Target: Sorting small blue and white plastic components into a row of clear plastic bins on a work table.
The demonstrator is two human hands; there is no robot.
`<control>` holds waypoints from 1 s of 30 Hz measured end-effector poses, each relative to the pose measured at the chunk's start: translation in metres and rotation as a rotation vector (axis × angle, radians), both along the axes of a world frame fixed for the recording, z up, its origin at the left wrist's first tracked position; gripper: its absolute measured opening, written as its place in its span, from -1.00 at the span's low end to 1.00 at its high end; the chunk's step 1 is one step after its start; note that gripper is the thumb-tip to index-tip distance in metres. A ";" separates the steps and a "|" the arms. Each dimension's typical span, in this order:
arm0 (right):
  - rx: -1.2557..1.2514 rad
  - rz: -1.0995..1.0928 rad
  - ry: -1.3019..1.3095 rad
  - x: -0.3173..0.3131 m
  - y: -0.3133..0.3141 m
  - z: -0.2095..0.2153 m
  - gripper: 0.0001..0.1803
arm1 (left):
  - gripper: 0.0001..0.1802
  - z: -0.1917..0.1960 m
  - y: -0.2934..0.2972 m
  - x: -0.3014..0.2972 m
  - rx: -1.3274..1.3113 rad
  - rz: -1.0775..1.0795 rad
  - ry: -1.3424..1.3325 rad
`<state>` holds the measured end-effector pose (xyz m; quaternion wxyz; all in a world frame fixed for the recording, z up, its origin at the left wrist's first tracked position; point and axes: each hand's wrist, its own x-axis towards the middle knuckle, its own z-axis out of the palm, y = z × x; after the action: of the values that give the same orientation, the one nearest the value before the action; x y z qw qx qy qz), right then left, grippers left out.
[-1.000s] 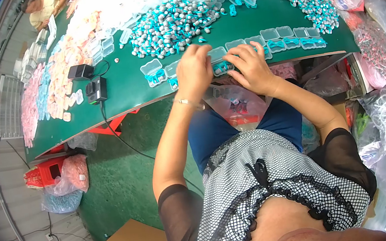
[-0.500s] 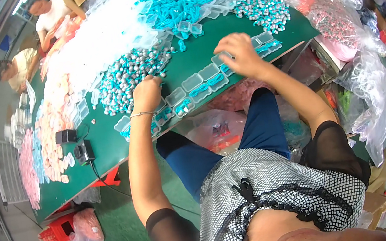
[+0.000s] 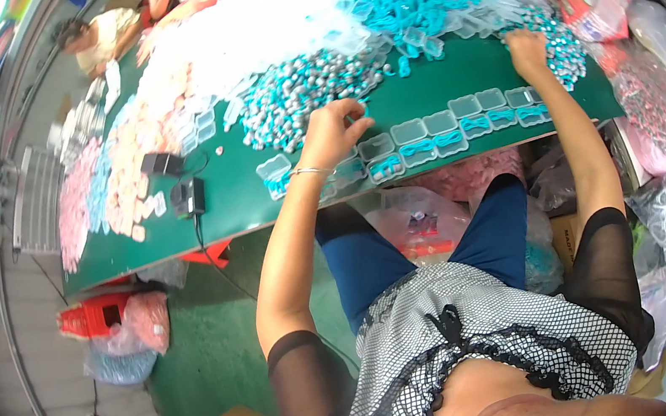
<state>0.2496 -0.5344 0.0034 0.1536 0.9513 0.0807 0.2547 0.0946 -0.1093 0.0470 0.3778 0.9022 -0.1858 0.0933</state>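
Presently, clear square boxes (image 3: pixel 457 124) holding teal pieces are lying in a row along the green worktop (image 3: pixel 248 207) front edge. Left hand (image 3: pixel 333 133) is curling, fingers together, by the silver-teal heap (image 3: pixel 302 93); right hand (image 3: pixel 528 53) is pressing into another heap (image 3: pixel 557 49), its grip state indiscernible.

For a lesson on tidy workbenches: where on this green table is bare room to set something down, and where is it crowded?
Bare green table shows between the teal-and-silver pile and the row of clear boxes, and left of the left hand toward the black devices. The far side is crowded; the right hand rests in a heap.
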 end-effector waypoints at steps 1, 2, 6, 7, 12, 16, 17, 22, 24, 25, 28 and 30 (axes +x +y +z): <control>-0.026 0.000 0.010 0.001 -0.005 -0.001 -0.83 | -0.79 0.005 -0.004 -0.007 -0.073 0.022 0.077; -0.025 0.029 -0.037 0.005 -0.008 -0.004 -0.86 | -0.80 -0.001 -0.001 -0.008 -0.180 0.044 0.111; 0.101 0.189 -0.124 -0.011 0.019 0.008 -0.86 | -0.83 0.004 -0.003 -0.029 -0.542 0.166 0.269; 0.096 0.176 -0.114 -0.016 0.022 0.009 -0.86 | -0.82 0.007 -0.004 -0.035 -0.617 0.192 0.314; 0.644 0.417 0.107 -0.050 0.046 0.013 -0.88 | -0.77 -0.001 -0.015 -0.048 -0.768 0.110 0.432; 1.014 0.669 0.299 -0.118 0.099 0.036 -0.90 | -0.82 -0.011 -0.034 -0.058 -0.434 0.073 0.291; 1.046 0.762 0.332 -0.133 0.112 0.034 -0.91 | -0.85 -0.007 -0.040 -0.063 -0.286 0.096 0.196; 0.831 0.808 0.414 -0.182 0.154 0.024 -0.91 | -0.87 -0.021 -0.052 -0.061 -0.058 0.053 -0.170; 0.851 0.799 0.362 -0.183 0.162 0.016 -0.92 | -0.87 -0.026 -0.053 -0.058 -0.021 0.039 -0.220; 0.868 0.791 0.310 -0.183 0.165 0.015 -0.92 | -0.88 -0.028 -0.053 -0.057 0.016 0.026 -0.272; 0.835 0.767 0.286 -0.187 0.171 0.013 -0.92 | -0.88 -0.032 -0.052 -0.060 0.102 -0.009 -0.176; 0.806 0.750 0.282 -0.189 0.172 0.009 -0.92 | -0.89 -0.033 -0.052 -0.061 0.121 -0.012 -0.209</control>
<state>0.0602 -0.3620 0.0129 -0.3349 0.8658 0.3290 0.1728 0.0332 -0.1615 0.0136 0.3017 0.9076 -0.2350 0.1733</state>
